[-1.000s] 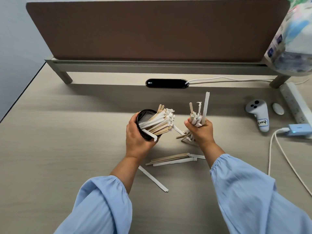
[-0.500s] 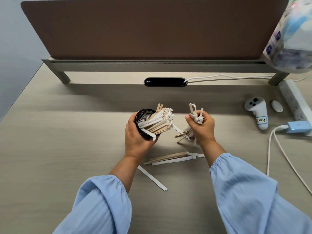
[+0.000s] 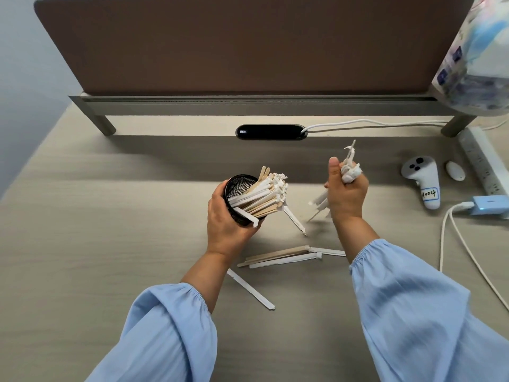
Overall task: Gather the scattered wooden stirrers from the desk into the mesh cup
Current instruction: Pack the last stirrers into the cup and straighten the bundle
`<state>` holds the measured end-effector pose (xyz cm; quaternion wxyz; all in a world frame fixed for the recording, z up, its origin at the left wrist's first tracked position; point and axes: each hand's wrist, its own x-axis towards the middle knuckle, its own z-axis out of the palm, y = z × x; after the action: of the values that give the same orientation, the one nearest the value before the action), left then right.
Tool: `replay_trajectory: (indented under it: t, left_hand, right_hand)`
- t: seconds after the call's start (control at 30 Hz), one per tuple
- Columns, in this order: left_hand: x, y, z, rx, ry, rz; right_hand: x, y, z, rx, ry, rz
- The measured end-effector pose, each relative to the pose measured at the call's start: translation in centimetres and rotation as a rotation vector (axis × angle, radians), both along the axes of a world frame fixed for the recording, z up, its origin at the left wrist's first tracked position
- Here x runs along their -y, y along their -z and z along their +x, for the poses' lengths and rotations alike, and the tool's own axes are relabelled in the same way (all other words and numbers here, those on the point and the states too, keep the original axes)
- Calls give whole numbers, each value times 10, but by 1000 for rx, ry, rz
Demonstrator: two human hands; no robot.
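My left hand (image 3: 225, 224) grips a black mesh cup (image 3: 239, 188), tilted to the right above the desk, with a thick bunch of wooden and paper-wrapped stirrers (image 3: 268, 195) sticking out of it. My right hand (image 3: 347, 193) is closed on a bundle of paper-wrapped stirrers (image 3: 348, 168), thumb raised; their lower ends reach the desk. One wrapped stirrer (image 3: 294, 217) lies between the hands. A small group of stirrers (image 3: 281, 256) lies below them, and a single wrapped one (image 3: 250, 289) lies near my left forearm.
A brown divider panel (image 3: 234, 45) on a grey rail closes off the back of the desk. At the right are a white controller (image 3: 422, 181), a small white oval object (image 3: 455, 170), a power strip (image 3: 482, 161), a blue adapter (image 3: 489, 205) with white cable, and a printed bag (image 3: 479, 59).
My right hand has gathered its bundle tighter and shifted slightly right and away from the cup; the long stirrer that stuck up a second ago has sunk into the fist. The cup stays put.
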<state>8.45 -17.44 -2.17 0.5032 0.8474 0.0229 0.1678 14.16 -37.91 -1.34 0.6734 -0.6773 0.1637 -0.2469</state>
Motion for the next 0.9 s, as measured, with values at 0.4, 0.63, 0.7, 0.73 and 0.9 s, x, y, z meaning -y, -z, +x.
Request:
replay_trajectory:
  t: [0.4,0.63,0.7,0.73,0.9]
  left_hand:
    - [4,4,-3,-8,-6,-5]
    - [6,5,-6,-14,-7,-3]
    - [6,5,-6,-10,-2,10]
    - [6,4,-6,-5,0,18]
    - [7,4,-6,8,4,166]
  right_hand:
    - [6,10,-9,-142,-129,-29]
    - [7,30,-20,-333,-214,-123]
    - [6,20,-19,-309,-132,-54]
    - [6,12,-16,-272,-94,-38]
    - [7,-37,-3,-26,47,31]
